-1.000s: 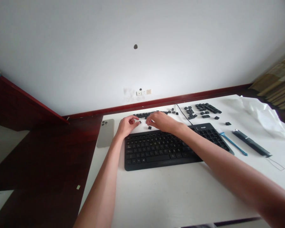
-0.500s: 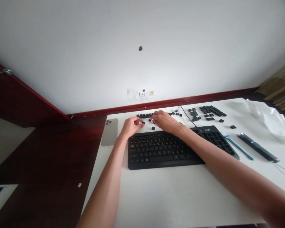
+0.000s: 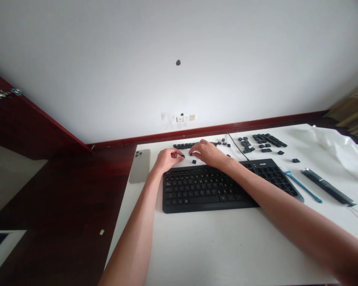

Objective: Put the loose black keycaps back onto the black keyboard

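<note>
Keyboard (image 3: 217, 190) looks black, with pale-lettered keys (image 3: 193, 193)

On the black keyboard (image 3: 220, 186) I picked out a pale logo (image 3: 263, 164) at the upper right corner of its case, but it was too small and soft for me to spell. Pale legends (image 3: 193, 185) marked the keys, and those blurred too; I could read no letter or number with certainty.
</note>
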Available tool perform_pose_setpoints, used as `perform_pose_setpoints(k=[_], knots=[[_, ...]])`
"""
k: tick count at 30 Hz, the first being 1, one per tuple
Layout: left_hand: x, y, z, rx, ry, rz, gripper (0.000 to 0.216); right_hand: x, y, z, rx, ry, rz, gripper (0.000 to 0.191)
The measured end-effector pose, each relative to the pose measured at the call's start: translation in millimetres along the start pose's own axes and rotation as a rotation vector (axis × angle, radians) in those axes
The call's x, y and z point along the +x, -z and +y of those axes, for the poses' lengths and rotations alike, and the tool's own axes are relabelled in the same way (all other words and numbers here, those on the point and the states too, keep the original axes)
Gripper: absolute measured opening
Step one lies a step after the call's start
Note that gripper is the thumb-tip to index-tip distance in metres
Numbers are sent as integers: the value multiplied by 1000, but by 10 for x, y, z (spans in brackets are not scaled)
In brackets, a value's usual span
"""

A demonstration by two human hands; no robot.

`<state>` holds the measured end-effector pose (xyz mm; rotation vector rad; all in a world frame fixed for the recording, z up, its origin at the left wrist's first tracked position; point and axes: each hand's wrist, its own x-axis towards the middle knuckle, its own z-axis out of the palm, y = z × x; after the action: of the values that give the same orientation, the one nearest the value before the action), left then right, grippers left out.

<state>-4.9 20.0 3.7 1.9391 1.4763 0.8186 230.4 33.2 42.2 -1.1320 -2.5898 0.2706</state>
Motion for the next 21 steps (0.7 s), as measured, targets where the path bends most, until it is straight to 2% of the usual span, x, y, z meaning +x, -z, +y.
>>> perform_pose_setpoints(k=[6,11,16,21], knots=[[5,-1,4,13,11,5,18,21,11,3,37,-58,20,21],[13,6,-2,39,14,1,19,-15,218,-138,172,-65,99,16],[12,9,-14,51,7,-3,20,-318,364,-327,376,22,34,17],[-6,-7,-32,18,-2,6,22,-709,190,-314,442,-24,-28,16]])
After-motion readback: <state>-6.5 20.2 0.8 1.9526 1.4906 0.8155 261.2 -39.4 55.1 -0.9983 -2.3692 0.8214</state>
